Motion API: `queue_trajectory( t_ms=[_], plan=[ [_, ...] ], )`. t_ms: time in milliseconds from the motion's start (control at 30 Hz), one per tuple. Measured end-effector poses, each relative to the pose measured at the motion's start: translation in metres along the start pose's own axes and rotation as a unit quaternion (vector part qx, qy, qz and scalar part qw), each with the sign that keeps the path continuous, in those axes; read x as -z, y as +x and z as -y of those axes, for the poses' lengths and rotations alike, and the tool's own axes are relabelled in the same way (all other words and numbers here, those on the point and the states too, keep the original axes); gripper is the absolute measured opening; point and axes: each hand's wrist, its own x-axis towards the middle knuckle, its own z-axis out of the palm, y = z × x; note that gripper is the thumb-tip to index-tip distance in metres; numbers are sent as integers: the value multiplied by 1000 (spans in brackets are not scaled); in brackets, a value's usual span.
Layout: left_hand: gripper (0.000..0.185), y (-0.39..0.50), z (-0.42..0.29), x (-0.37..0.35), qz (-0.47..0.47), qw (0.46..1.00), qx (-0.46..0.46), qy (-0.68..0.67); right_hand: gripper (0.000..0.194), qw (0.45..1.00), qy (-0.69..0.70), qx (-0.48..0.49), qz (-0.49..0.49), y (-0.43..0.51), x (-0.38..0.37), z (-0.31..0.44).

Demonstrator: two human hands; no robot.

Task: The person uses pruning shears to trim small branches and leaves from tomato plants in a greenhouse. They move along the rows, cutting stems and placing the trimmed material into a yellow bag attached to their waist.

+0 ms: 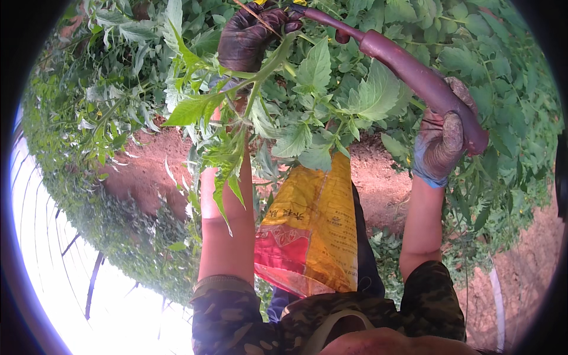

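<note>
My gloved left hand (248,37) is at the top of the view, its fingers curled by the upper end of a tomato plant stem (277,55); what they grip is partly hidden. In my gloved right hand (443,133) is the thick handle of a stained spray bottle or similar applicator (399,60), whose material I cannot tell. Its thin neck and dark tip reach left to the fingers of my left hand. Small yellow flowers (299,2) show beside the tip. Green tomato leaves (315,66) spread below and between the hands.
A yellow and red printed sack (310,222) hangs before my body. Dense tomato plants (479,57) surround both arms, over reddish soil (381,177). A thin brown string (255,17) slants over my left hand. Dark curved frame bars (93,284) cross the bright area at lower left.
</note>
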Motion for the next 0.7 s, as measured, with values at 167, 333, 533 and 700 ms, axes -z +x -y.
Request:
queue_trajectory(
  t_ms=[167,333,533,700],
  plan=[
    [31,2,7,15,-35,994,-57,-91,48,994,82,-15,-73,-2,4,14],
    [24,-29,31,17,-238,926,-32,-290,43,951,267,-138,-78,-6,-1,36],
    [39,-222,50,-44,-310,940,-2,-145,49,931,266,-248,-18,-53,-26,49],
    [36,-366,50,-71,-333,929,103,-124,54,931,162,-316,80,-92,-33,56]
  ],
)
